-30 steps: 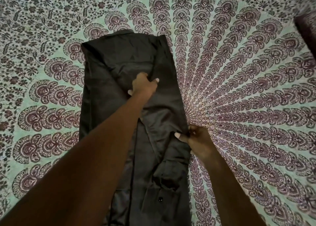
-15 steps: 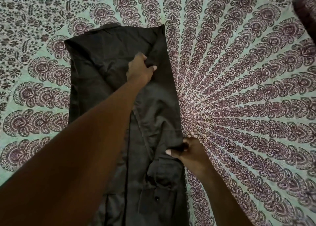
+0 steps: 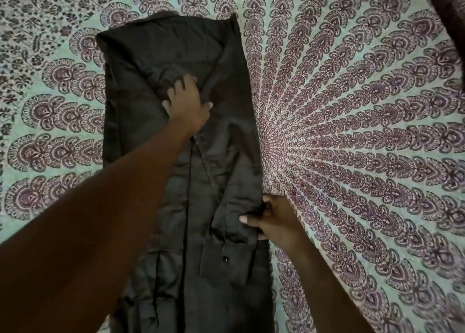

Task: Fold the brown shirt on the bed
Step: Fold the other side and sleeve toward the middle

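flattened left fingers (image 3: 180, 86) atop shirt (image 3: 141, 63)

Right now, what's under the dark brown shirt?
The dark brown shirt lies on the green-and-purple patterned bedspread, visible all around it. Anything directly beneath the cloth is covered. Left hand presses on top; right hand grips its edge.
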